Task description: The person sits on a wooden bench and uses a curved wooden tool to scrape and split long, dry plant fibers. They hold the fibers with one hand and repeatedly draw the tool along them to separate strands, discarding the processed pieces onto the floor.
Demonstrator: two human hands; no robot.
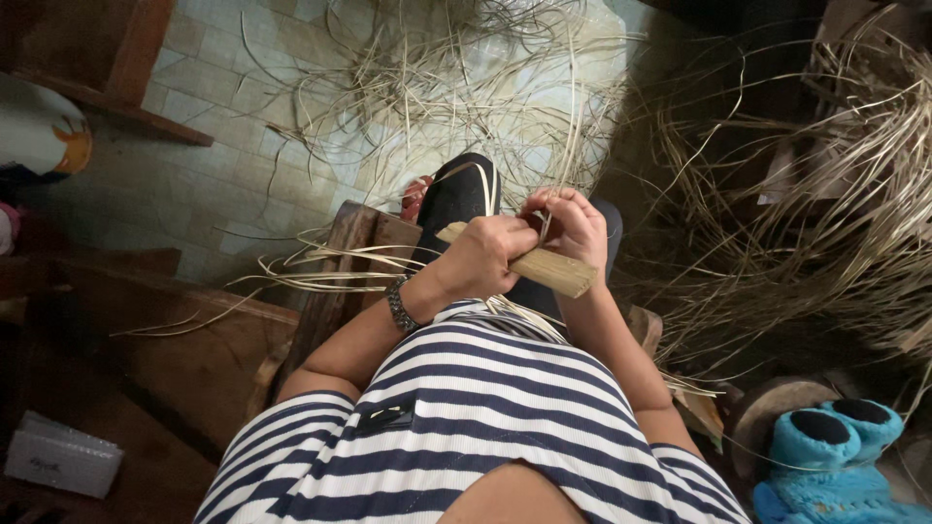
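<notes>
My left hand [482, 257] is wrapped around a short, flat piece of pale bamboo [549, 269] held across my lap. My right hand [573, 221] sits just above the bamboo's far side, fingers pinched on a thin knife blade [546, 226] pressed against the wood. Both hands touch each other over my dark-trousered knee [464, 194]. A beaded bracelet [400, 306] circles my left wrist. Thin pale strips [320, 260] trail out to the left from under my hands.
Heaps of loose bamboo strips [456, 87] lie on the tiled floor ahead and a big tangle [825, 213] at right. A wooden bench [194, 330] is at left, a white box [60, 456] lower left, a blue plush toy [825, 456] lower right.
</notes>
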